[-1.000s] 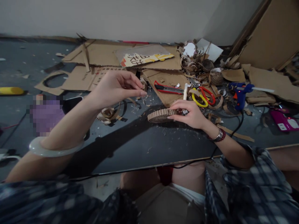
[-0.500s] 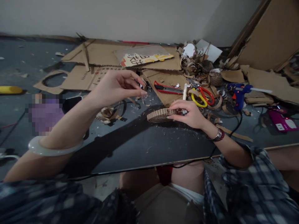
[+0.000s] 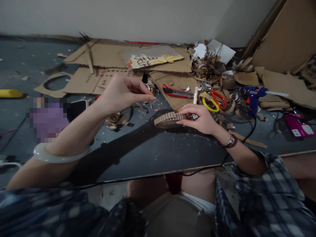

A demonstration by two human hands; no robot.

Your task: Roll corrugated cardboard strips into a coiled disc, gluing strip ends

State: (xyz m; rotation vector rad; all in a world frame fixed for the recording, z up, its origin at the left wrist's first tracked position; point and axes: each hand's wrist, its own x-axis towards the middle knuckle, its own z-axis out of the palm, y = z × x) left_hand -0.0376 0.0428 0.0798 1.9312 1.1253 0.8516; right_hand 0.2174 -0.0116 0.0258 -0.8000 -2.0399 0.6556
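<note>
Right hand (image 3: 201,120) has its fingers clamped on the rim of a rolled corrugated-cardboard disc (image 3: 168,120); left hand (image 3: 125,93) hovers farther off, fingertips nearly together, any pinched bit too small to tell.

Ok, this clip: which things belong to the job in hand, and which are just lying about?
In use: right hand gripping a corrugated cardboard disc; left hand pinching, anything held too small to tell.

Lying about: red utility knife; yellow-and-red-handled scissors; blue hot glue gun; cardboard sheets.

left hand (image 3: 125,93) pinches high — right hand (image 3: 199,120) curls (palm down).
</note>
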